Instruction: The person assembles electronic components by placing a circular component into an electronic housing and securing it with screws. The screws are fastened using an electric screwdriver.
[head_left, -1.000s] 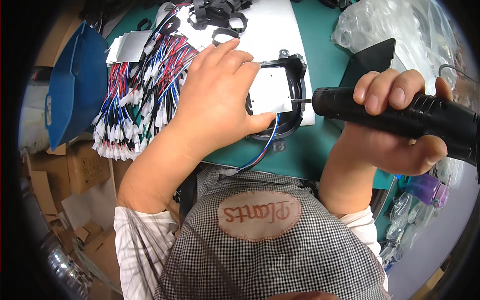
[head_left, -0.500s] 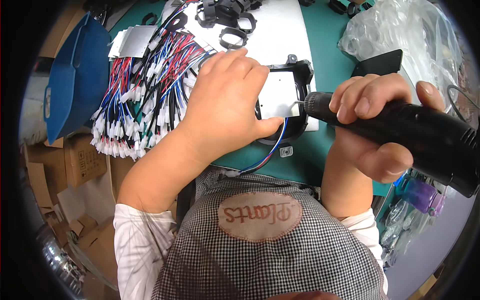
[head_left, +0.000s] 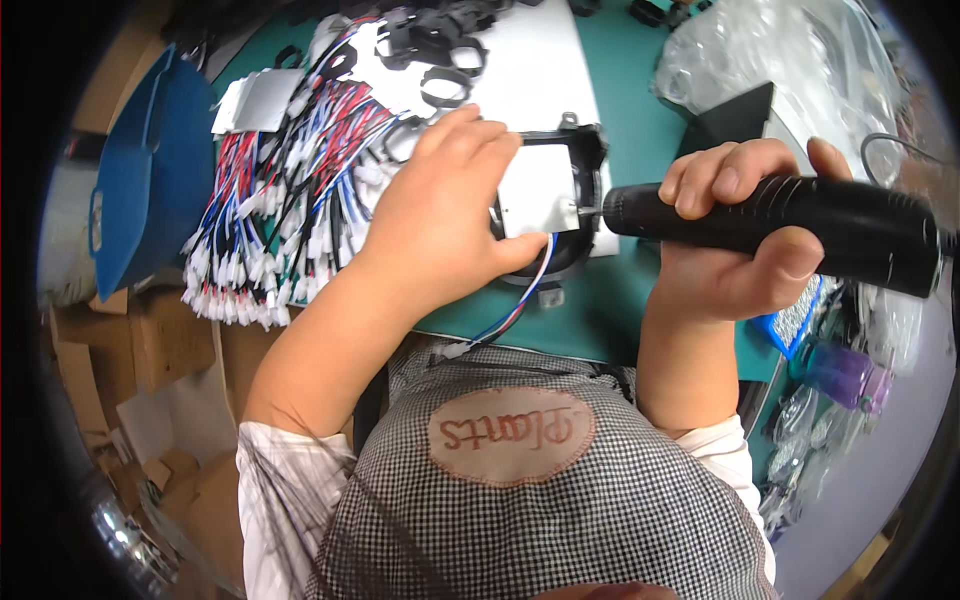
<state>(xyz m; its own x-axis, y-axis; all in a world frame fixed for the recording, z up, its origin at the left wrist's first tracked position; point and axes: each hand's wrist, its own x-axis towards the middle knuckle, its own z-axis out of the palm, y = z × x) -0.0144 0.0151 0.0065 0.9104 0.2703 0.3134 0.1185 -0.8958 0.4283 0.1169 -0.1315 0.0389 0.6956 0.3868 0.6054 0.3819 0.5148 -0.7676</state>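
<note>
Left hand spans and holds the black housing with white plate on the tabletop; right hand wraps the black screwdriver; housing probably light, stiff, best gripped by rim.

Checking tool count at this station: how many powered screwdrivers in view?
1: a black powered screwdriver in the right hand, its bit near the right edge of the white plate. Others may be hidden under clutter.
</note>
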